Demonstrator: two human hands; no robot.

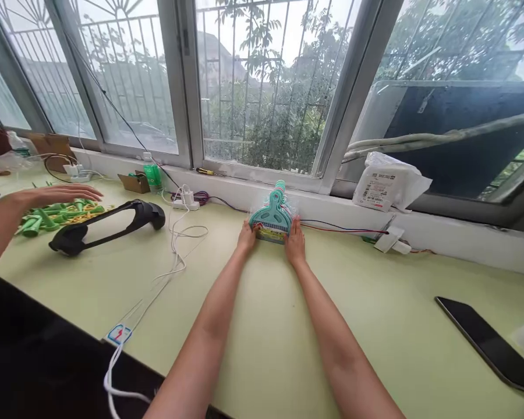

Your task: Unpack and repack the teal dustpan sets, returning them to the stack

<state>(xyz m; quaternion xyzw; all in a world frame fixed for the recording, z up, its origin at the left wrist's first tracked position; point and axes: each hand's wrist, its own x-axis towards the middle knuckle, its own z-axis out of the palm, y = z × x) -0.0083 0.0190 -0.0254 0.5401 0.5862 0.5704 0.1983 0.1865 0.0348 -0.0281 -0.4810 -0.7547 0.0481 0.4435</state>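
A stack of teal dustpan-and-brush sets (271,216), partly wrapped in clear plastic, stands against the sill at the far side of the table. Its handles with holes point up, and a yellow label shows low on the front. My left hand (247,237) presses on the stack's left side. On the opposite side my right hand (295,241) holds it, fingers pointing away from me. Between them the two hands clasp the stack, arms stretched forward. The fingertips are partly hidden at its edges.
At left, another person's hand (61,193) hovers over a pile of green and yellow pieces (41,220), beside a black frame-like holder (109,227). White cables (174,262) cross the pale table (271,326). A phone (484,340) lies right; a white package (388,183) rests on the sill.
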